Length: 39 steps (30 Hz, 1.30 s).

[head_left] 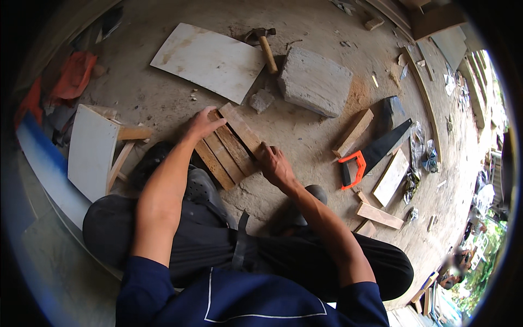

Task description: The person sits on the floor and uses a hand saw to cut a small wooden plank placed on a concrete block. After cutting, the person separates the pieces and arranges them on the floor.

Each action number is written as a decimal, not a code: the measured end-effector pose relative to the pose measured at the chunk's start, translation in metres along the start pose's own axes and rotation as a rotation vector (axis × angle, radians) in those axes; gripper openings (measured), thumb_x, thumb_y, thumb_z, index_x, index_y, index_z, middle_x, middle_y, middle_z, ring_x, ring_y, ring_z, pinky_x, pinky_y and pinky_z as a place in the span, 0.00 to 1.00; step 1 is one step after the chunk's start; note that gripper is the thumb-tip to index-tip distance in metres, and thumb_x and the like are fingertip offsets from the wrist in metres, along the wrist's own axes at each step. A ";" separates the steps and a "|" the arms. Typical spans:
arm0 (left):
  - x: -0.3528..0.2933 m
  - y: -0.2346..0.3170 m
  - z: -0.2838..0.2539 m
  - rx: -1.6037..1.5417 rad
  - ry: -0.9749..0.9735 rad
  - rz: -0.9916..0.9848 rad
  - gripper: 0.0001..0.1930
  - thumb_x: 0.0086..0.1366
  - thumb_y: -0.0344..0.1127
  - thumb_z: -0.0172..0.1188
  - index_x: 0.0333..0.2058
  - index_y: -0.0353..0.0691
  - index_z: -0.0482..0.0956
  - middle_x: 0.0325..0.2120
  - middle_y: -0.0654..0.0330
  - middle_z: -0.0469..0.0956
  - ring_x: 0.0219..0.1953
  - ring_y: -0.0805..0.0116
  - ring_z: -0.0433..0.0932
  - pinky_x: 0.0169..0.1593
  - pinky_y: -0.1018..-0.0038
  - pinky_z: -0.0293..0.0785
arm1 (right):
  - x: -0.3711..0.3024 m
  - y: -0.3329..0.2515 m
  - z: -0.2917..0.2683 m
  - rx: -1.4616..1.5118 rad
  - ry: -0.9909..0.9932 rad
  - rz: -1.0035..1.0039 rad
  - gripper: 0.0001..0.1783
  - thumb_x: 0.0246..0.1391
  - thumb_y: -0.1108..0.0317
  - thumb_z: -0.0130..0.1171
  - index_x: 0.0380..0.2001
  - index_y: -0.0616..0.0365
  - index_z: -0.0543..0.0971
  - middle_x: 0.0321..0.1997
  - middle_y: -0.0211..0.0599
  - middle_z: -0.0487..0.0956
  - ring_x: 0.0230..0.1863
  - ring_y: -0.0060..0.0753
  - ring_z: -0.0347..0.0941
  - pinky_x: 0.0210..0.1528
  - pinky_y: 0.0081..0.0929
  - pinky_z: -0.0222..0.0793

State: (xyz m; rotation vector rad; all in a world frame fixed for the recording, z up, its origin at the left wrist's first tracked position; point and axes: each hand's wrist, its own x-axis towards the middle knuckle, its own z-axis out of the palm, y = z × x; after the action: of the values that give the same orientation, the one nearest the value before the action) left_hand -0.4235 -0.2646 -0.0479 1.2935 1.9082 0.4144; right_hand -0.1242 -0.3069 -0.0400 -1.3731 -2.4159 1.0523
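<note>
Between my knees is a small panel of brown wooden slats (220, 155) lying side by side. Along its far right edge runs one more wooden slat (241, 129), with a dark gap between it and the others. My left hand (202, 126) is closed around the far left end of this slat, its fingers at the panel's corner. At the other end, my right hand (277, 166) grips the slat, fingers bent over its tip. Part of the panel's underside is hidden.
Ahead lie a white board (210, 60), a hammer (267, 52) and a grey concrete block (315, 80). To the right are a handsaw (378, 150) with an orange handle, a wood block (353, 133) and offcuts (380, 215). A white-faced wooden piece (92, 150) stands at left.
</note>
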 end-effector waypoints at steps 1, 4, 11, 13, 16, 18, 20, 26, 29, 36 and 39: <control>-0.002 0.012 0.003 -0.010 -0.003 -0.027 0.36 0.51 0.54 0.64 0.55 0.40 0.67 0.52 0.47 0.70 0.55 0.54 0.67 0.57 0.66 0.63 | -0.001 0.004 0.000 0.020 0.012 -0.047 0.33 0.49 0.72 0.52 0.61 0.61 0.58 0.47 0.50 0.70 0.46 0.54 0.66 0.49 0.39 0.66; 0.001 0.009 0.004 -0.056 -0.014 -0.025 0.39 0.50 0.56 0.65 0.56 0.38 0.65 0.54 0.44 0.66 0.58 0.52 0.64 0.59 0.63 0.61 | -0.003 0.001 0.000 0.042 -0.031 -0.047 0.32 0.50 0.73 0.51 0.60 0.62 0.59 0.47 0.52 0.70 0.47 0.55 0.66 0.49 0.40 0.65; 0.009 0.001 0.013 -0.128 0.014 -0.014 0.39 0.51 0.54 0.64 0.56 0.36 0.63 0.55 0.43 0.64 0.58 0.51 0.63 0.59 0.63 0.60 | 0.007 0.003 0.005 0.124 0.009 -0.071 0.28 0.50 0.73 0.50 0.57 0.65 0.64 0.45 0.54 0.73 0.46 0.53 0.69 0.49 0.41 0.66; 0.010 0.000 0.011 -0.099 0.012 -0.034 0.39 0.52 0.54 0.64 0.56 0.36 0.64 0.55 0.43 0.65 0.58 0.51 0.64 0.59 0.63 0.61 | 0.008 -0.004 -0.006 0.165 -0.003 -0.075 0.27 0.50 0.73 0.50 0.57 0.64 0.64 0.45 0.55 0.73 0.46 0.52 0.69 0.49 0.40 0.66; 0.011 0.004 0.010 -0.084 0.007 -0.035 0.38 0.52 0.53 0.64 0.56 0.36 0.64 0.54 0.44 0.66 0.57 0.52 0.65 0.58 0.64 0.62 | 0.007 0.004 -0.020 0.250 -0.118 -0.064 0.28 0.50 0.74 0.49 0.57 0.64 0.64 0.45 0.56 0.73 0.49 0.52 0.69 0.50 0.38 0.67; 0.010 0.006 0.011 -0.089 0.011 -0.041 0.38 0.51 0.53 0.65 0.56 0.36 0.65 0.54 0.44 0.66 0.57 0.52 0.65 0.58 0.64 0.63 | 0.002 0.018 -0.021 0.103 -0.130 -0.169 0.35 0.47 0.68 0.54 0.59 0.64 0.60 0.48 0.53 0.72 0.52 0.51 0.68 0.52 0.36 0.67; 0.009 0.006 0.012 -0.098 0.024 -0.057 0.37 0.51 0.52 0.65 0.55 0.36 0.65 0.54 0.44 0.67 0.57 0.52 0.65 0.58 0.64 0.63 | -0.007 0.021 -0.025 -0.040 -0.163 -0.258 0.40 0.45 0.64 0.57 0.61 0.63 0.57 0.51 0.52 0.70 0.52 0.51 0.67 0.52 0.36 0.68; 0.010 0.002 0.013 -0.051 0.070 -0.013 0.37 0.52 0.55 0.63 0.53 0.34 0.67 0.51 0.44 0.70 0.54 0.51 0.68 0.56 0.64 0.64 | -0.016 0.000 -0.017 -0.126 -0.213 -0.070 0.46 0.44 0.62 0.58 0.64 0.61 0.49 0.55 0.50 0.66 0.55 0.50 0.64 0.54 0.37 0.67; 0.006 0.013 0.013 -0.045 0.060 -0.047 0.36 0.52 0.54 0.63 0.52 0.35 0.67 0.50 0.44 0.70 0.54 0.51 0.68 0.56 0.64 0.64 | -0.019 0.000 -0.008 -0.132 -0.177 -0.030 0.46 0.44 0.63 0.58 0.64 0.62 0.49 0.54 0.51 0.66 0.55 0.51 0.63 0.54 0.37 0.66; 0.006 0.009 0.014 -0.040 0.080 -0.040 0.34 0.53 0.53 0.62 0.53 0.37 0.67 0.49 0.45 0.71 0.53 0.51 0.69 0.54 0.64 0.66 | -0.019 -0.008 -0.005 -0.112 -0.132 -0.049 0.45 0.45 0.65 0.58 0.63 0.68 0.49 0.55 0.55 0.65 0.54 0.54 0.64 0.56 0.37 0.64; 0.005 0.011 0.016 -0.046 0.085 -0.034 0.34 0.53 0.53 0.62 0.53 0.36 0.66 0.50 0.44 0.71 0.53 0.51 0.69 0.55 0.64 0.65 | -0.021 -0.008 -0.001 -0.108 -0.101 -0.033 0.45 0.45 0.66 0.57 0.63 0.70 0.49 0.56 0.55 0.65 0.53 0.54 0.64 0.56 0.37 0.63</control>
State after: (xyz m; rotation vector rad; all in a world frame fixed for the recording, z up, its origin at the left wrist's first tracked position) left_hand -0.4052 -0.2572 -0.0532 1.2287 1.9766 0.4999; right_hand -0.1176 -0.3255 -0.0298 -1.3370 -2.5948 1.0204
